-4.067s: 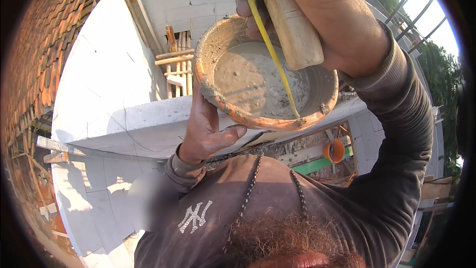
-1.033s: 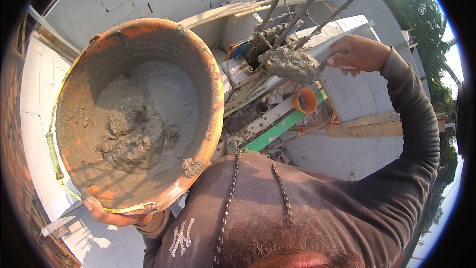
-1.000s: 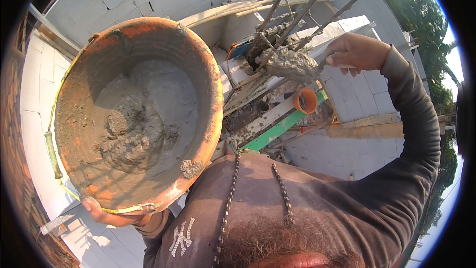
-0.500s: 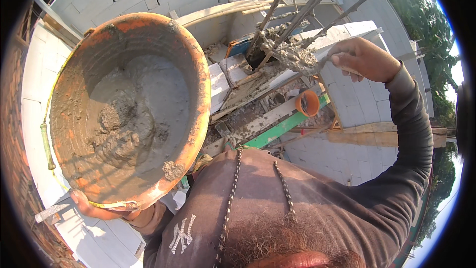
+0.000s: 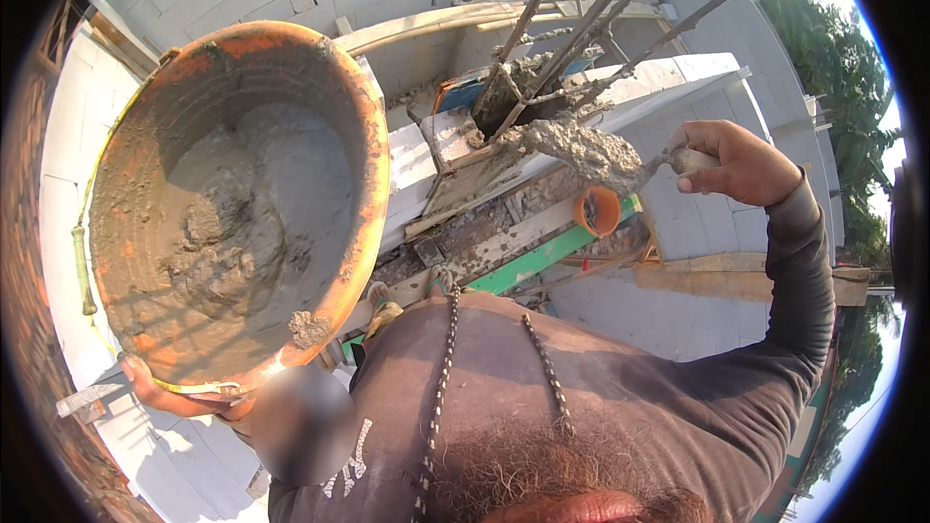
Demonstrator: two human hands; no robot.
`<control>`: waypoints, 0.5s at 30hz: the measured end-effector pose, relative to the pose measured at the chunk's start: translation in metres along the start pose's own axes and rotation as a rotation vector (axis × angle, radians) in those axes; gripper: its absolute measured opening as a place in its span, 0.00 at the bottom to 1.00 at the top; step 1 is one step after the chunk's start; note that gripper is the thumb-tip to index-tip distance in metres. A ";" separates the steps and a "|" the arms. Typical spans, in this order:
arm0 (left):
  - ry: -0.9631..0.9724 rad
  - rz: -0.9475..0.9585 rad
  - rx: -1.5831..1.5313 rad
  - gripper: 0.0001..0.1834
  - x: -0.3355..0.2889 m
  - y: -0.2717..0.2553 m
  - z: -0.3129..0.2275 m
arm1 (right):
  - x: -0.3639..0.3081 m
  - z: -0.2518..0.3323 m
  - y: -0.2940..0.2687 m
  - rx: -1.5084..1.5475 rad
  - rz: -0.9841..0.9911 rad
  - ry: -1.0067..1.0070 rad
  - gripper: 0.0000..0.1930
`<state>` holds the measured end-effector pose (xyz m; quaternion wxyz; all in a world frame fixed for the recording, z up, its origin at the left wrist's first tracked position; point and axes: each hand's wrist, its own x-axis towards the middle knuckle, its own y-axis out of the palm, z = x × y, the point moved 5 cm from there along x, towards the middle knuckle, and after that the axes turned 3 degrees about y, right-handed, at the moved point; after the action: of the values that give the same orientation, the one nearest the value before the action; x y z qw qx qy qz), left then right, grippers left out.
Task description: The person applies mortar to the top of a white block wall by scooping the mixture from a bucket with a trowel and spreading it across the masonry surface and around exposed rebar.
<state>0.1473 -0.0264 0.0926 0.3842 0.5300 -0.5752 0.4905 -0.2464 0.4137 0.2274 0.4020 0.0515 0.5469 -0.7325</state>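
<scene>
A large orange bucket (image 5: 373, 184), its inside smeared with cement, tilts toward me at the left. Wet grey mortar (image 5: 228, 242) lies inside it. My left hand (image 5: 160, 395) grips the bucket low at its near side, beside the wire handle; part of the hand is hidden behind the bucket. In my right hand (image 5: 744, 165) is a trowel (image 5: 686, 161), held by its handle, with the fingers closed round it. Mortar coats the trowel's blade, which points left, just on the near side of a column opening (image 5: 518, 102) with upright steel bars.
Steel bars (image 5: 605, 19) rise from the column on top of the white block wall (image 5: 678, 82). Below are a smaller orange bucket (image 5: 597, 211), a green plank (image 5: 547, 257) and rubble. A wooden board (image 5: 712, 276) runs along the right wall.
My right hand has moved down and slightly right, drawing the trowel nearer to me and away from the bars. The large bucket has shifted slightly left.
</scene>
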 end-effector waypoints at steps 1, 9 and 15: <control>0.001 -0.022 -0.037 0.43 0.001 0.000 -0.003 | 0.000 0.003 -0.004 -0.049 -0.006 -0.044 0.15; -0.030 -0.012 -0.030 0.40 0.000 -0.001 0.007 | 0.063 -0.011 -0.038 -0.014 0.211 0.057 0.17; -0.119 -0.061 -0.043 0.39 0.002 -0.001 0.007 | 0.059 -0.010 -0.028 0.020 0.186 -0.003 0.17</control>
<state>0.1482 -0.0338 0.0925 0.3753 0.5670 -0.5913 0.4336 -0.3081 0.3933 0.2144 0.4685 0.1048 0.5318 -0.6977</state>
